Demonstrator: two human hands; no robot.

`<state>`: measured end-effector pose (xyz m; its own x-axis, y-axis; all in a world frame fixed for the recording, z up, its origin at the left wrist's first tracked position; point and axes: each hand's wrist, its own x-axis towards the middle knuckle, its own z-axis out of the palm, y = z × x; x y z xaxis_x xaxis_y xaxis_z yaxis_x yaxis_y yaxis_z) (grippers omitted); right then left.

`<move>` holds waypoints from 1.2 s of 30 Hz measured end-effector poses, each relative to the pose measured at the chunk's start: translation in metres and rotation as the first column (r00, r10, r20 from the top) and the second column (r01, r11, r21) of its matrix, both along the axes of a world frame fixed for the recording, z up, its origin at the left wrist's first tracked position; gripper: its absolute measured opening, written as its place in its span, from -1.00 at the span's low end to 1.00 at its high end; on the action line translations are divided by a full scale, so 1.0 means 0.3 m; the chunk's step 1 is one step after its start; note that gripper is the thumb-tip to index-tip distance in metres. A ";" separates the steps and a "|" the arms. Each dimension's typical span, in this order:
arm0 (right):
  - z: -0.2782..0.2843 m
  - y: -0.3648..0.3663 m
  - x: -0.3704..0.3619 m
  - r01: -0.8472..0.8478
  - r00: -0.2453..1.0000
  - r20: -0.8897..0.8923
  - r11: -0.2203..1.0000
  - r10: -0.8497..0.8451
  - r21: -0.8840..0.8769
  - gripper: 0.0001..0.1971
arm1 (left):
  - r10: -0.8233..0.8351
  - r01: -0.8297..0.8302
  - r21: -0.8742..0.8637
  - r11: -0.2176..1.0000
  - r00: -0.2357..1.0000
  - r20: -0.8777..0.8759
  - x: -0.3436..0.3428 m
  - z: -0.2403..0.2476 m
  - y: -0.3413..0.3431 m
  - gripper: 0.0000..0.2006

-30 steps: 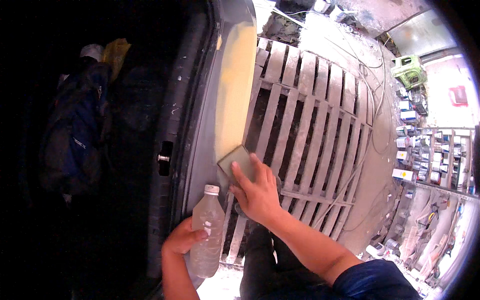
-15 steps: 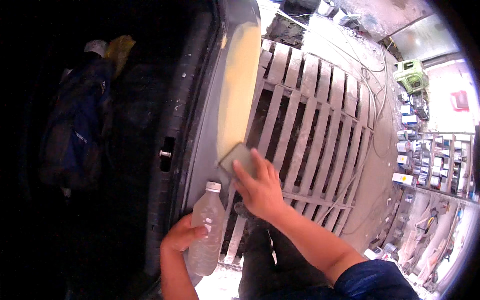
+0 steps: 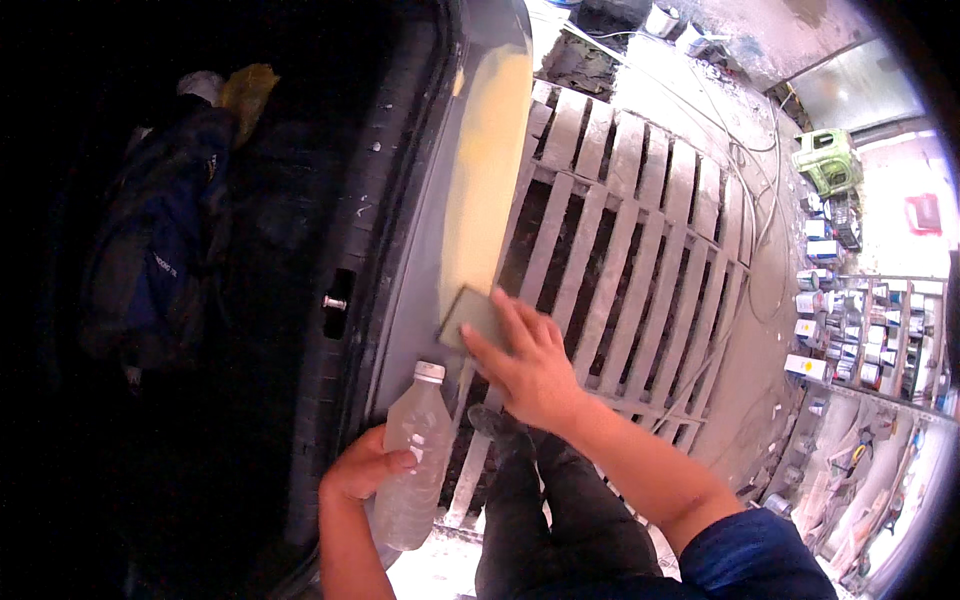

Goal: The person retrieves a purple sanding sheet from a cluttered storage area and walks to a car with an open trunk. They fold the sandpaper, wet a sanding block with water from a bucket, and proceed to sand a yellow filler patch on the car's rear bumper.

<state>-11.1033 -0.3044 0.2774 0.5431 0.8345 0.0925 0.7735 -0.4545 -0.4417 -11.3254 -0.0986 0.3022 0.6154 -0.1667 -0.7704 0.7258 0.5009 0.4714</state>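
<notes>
My left hand (image 3: pixel 372 465) is wrapped around a clear plastic bottle (image 3: pixel 412 500) with a white cap, upright beside the car body's edge. Cloudy liquid shows inside. My right hand (image 3: pixel 535 372) presses a flat grey-green sanding block (image 3: pixel 470 318) against the lower end of a yellow filler patch (image 3: pixel 487 170). That patch runs along the grey painted rear edge (image 3: pixel 408 290) of the open car trunk. The fingers lie over the block's right side, and its underside is hidden.
In the dark trunk at left lies a dark blue bag (image 3: pixel 165 240); a metal latch (image 3: pixel 334 302) sits near the sill. Slatted wooden pallets (image 3: pixel 610 250) cover the floor, with hoses (image 3: pixel 745 170) beyond. Paint cans (image 3: pixel 815 280) and a green plastic crate (image 3: pixel 828 160) stand at far right.
The head view has shifted slightly. My right hand and the sanding block have moved a little leftward over the panel. My left hand keeps the bottle in nearly the same place.
</notes>
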 end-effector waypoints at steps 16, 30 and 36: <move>0.048 0.033 0.078 -0.137 0.990 0.019 0.989 0.138 -0.062 -0.38 | -0.002 0.003 -0.022 1.000 1.000 0.028 0.009 0.012 0.000 -0.46; 0.052 0.060 0.143 -0.195 0.975 0.100 0.979 0.201 -0.062 -0.47 | 0.047 -0.048 0.017 0.999 0.998 0.052 0.006 0.013 -0.012 -0.41; 0.061 0.192 0.317 0.081 0.988 0.138 0.995 -0.072 -0.058 -0.39 | -0.008 0.010 -0.040 0.999 0.999 0.047 0.004 -0.016 0.011 -0.40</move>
